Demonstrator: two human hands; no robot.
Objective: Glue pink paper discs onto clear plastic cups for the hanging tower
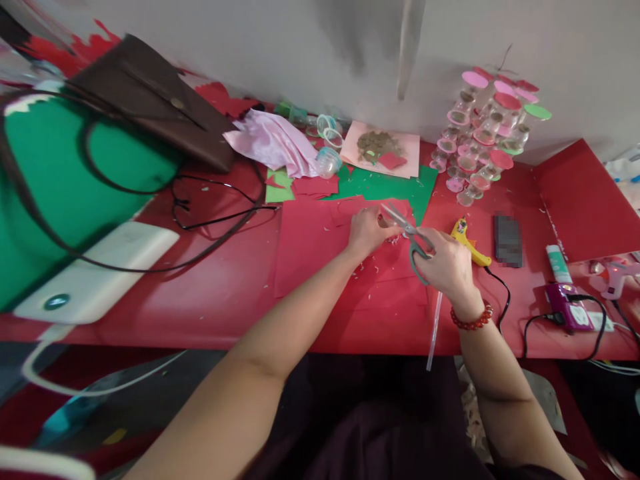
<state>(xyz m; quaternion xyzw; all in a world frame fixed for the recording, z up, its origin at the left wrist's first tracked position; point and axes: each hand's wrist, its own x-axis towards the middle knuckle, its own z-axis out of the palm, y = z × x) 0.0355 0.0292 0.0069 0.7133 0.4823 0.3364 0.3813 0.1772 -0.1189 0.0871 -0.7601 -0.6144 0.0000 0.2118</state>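
While our left hand (pixel 369 230) pinches a small reddish piece (pixel 387 217), right hand (pixel 445 263) fingers wrapped round scissors (pixel 411 231), scraps (pixel 358 268) suggest we're partway, cutting probably unfinished.

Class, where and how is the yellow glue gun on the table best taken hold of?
Probably by the handle of the yellow glue gun, the slim lower-right end where the black cord leaves, coming from the near right side. That end slants toward the person's right and is uncovered, while the far end sits beside the right hand holding the scissors.
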